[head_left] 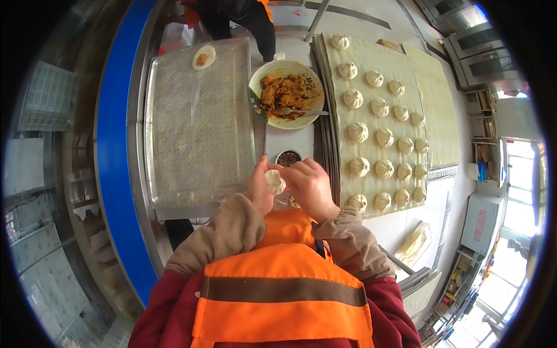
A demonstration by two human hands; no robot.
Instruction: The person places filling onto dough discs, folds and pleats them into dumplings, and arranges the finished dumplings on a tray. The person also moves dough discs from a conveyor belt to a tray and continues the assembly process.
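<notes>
A small pleated white dough bun [275, 182] sits in the fingers of my left hand [259, 188], in front of my chest. My right hand [312, 184] bends over from the other side, its thumb and fingers pinched at the bun's upper edge. Just beyond my hands stands a small round container [288, 157] with dark bits in it. Farther off is a wide bowl [255, 105] of orange-brown filling [284, 93], with a metal spoon [307, 112] resting in it. A flat dough round [210, 53] topped with a dab of filling lies at the far end of the left tray.
The large metal tray [197, 133] covers the left side of the worktop. At right, several pleated buns [384, 137] stand in rows on a cloth-lined stack of trays [342, 156]. A blue strip [113, 127] runs along the left. Another person's dark-clothed legs [243, 20] show at the far side.
</notes>
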